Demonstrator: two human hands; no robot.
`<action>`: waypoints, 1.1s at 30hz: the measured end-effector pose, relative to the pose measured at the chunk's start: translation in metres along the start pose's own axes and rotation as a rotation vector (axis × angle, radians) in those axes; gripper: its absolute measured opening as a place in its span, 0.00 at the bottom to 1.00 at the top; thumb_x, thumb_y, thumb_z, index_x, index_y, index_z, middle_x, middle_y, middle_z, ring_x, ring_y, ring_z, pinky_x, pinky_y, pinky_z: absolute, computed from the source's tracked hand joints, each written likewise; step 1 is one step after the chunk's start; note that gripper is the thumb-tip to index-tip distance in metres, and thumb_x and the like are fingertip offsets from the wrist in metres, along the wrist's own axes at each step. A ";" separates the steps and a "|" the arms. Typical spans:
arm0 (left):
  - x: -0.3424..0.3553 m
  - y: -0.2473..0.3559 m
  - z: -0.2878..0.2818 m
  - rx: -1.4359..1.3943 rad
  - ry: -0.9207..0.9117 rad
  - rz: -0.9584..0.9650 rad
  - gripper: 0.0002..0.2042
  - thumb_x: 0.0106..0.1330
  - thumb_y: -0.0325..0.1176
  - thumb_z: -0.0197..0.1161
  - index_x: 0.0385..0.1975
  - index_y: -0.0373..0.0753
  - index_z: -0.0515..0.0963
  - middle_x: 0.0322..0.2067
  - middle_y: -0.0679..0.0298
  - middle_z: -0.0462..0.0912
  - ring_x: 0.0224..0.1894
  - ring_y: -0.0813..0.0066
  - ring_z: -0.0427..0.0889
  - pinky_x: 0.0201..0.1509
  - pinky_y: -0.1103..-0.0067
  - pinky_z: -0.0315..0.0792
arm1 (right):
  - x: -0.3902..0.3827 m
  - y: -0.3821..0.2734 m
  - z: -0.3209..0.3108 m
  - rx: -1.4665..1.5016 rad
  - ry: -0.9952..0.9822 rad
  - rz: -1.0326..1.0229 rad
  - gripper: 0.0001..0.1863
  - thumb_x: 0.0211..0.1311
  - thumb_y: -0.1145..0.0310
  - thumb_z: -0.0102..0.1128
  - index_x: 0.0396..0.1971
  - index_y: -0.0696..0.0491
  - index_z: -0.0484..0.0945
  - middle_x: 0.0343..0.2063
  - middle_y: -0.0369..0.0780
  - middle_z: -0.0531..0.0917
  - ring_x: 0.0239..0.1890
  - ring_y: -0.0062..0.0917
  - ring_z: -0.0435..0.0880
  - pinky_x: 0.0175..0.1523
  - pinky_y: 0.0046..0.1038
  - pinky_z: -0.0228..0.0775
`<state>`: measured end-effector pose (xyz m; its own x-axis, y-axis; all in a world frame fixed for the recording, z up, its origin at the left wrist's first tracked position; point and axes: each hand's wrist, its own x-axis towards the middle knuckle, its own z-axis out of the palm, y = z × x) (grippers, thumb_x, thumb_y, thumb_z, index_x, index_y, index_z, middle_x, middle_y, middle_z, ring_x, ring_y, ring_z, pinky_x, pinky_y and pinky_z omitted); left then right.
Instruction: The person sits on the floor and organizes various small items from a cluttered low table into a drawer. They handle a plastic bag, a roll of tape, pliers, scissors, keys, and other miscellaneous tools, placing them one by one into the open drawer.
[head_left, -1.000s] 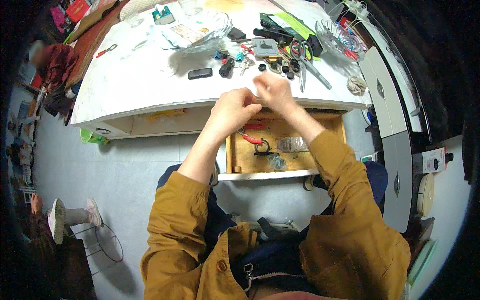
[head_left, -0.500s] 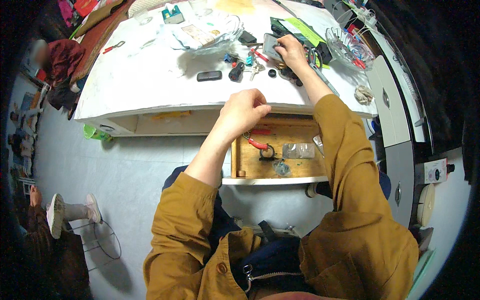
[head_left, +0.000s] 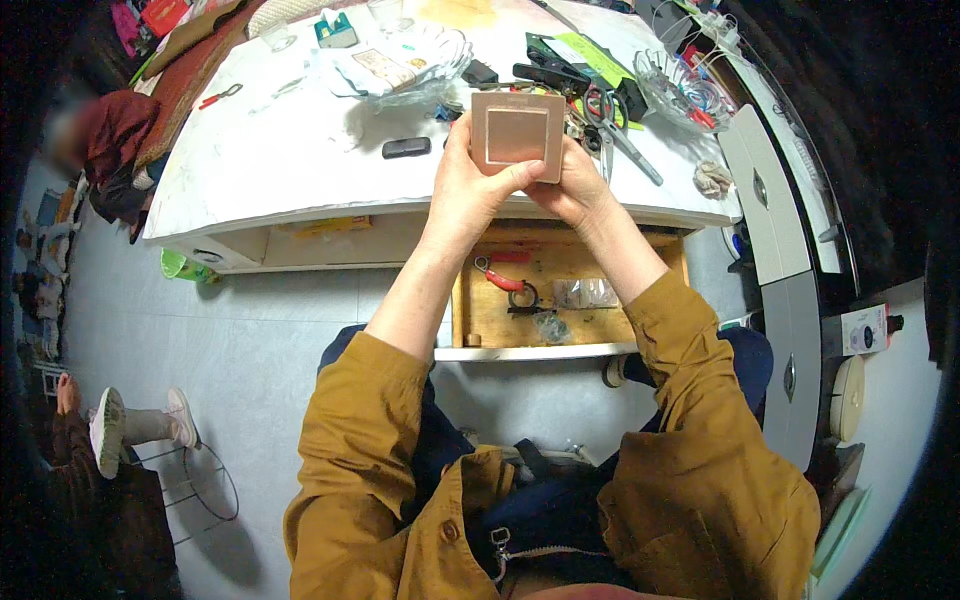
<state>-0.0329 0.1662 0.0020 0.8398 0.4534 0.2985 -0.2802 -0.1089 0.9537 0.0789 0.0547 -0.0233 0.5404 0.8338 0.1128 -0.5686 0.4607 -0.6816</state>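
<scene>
Square pinkish panel [head_left: 517, 135] is being gripped by the left hand [head_left: 468, 185] and the right hand [head_left: 577, 188] above a white table [head_left: 300, 180]; beyond, at right, scissors [head_left: 606, 124] are lying; farther back, at left, a plastic bag [head_left: 395, 72] is resting.

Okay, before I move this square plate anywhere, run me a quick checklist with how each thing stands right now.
1. Square plate supported on both sides: ok, the left hand and right hand hold it.
2. Framed face in view: ok, a thumb overlaps its lower edge.
3. Back of the plate checked: cannot tell, it faces away.
4. Drawer closed: not ok, it stands open with things inside.
5. Scissors put away: not ok, they lie on the white table, right of the plate.
</scene>
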 end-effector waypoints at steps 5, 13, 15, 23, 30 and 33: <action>-0.003 0.012 0.004 0.142 0.108 0.030 0.34 0.47 0.44 0.78 0.50 0.33 0.69 0.46 0.56 0.79 0.49 0.68 0.79 0.54 0.74 0.73 | -0.014 0.008 0.013 0.093 0.021 0.073 0.15 0.69 0.67 0.51 0.52 0.55 0.72 0.48 0.41 0.79 0.47 0.30 0.81 0.51 0.38 0.79; -0.006 0.005 0.006 0.049 0.200 0.094 0.23 0.62 0.48 0.66 0.45 0.34 0.72 0.38 0.57 0.80 0.41 0.69 0.79 0.46 0.75 0.73 | -0.031 0.000 0.043 0.161 -0.058 0.084 0.30 0.69 0.41 0.42 0.62 0.46 0.65 0.54 0.39 0.75 0.56 0.32 0.75 0.59 0.43 0.70; -0.005 0.007 0.011 0.009 0.224 0.100 0.22 0.64 0.49 0.63 0.44 0.35 0.72 0.37 0.57 0.80 0.40 0.70 0.79 0.45 0.75 0.73 | -0.033 0.003 0.039 -0.093 -0.049 0.012 0.35 0.65 0.37 0.46 0.61 0.48 0.65 0.53 0.39 0.76 0.57 0.31 0.75 0.59 0.42 0.71; -0.012 0.009 0.013 0.429 0.269 0.040 0.21 0.69 0.51 0.56 0.34 0.33 0.70 0.26 0.50 0.79 0.31 0.60 0.78 0.37 0.67 0.70 | -0.043 0.025 0.043 -0.315 0.209 -0.241 0.24 0.67 0.53 0.58 0.50 0.59 0.73 0.43 0.38 0.79 0.44 0.19 0.76 0.53 0.25 0.69; -0.018 0.002 0.023 0.343 0.132 0.054 0.22 0.64 0.49 0.64 0.40 0.34 0.69 0.30 0.54 0.81 0.35 0.67 0.82 0.38 0.73 0.74 | -0.054 0.020 0.026 -0.317 0.244 -0.240 0.22 0.68 0.55 0.57 0.50 0.58 0.74 0.43 0.38 0.80 0.45 0.19 0.78 0.52 0.26 0.71; -0.016 0.003 0.026 0.231 -0.030 0.055 0.21 0.61 0.44 0.68 0.41 0.34 0.68 0.34 0.54 0.81 0.36 0.68 0.81 0.40 0.74 0.75 | -0.060 0.002 0.013 -0.197 0.200 -0.083 0.21 0.67 0.56 0.58 0.51 0.57 0.73 0.44 0.39 0.80 0.45 0.22 0.79 0.51 0.29 0.74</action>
<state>-0.0348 0.1357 0.0011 0.8405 0.4152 0.3481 -0.2153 -0.3337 0.9178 0.0368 0.0099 -0.0221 0.7025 0.7104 0.0425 -0.3966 0.4404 -0.8055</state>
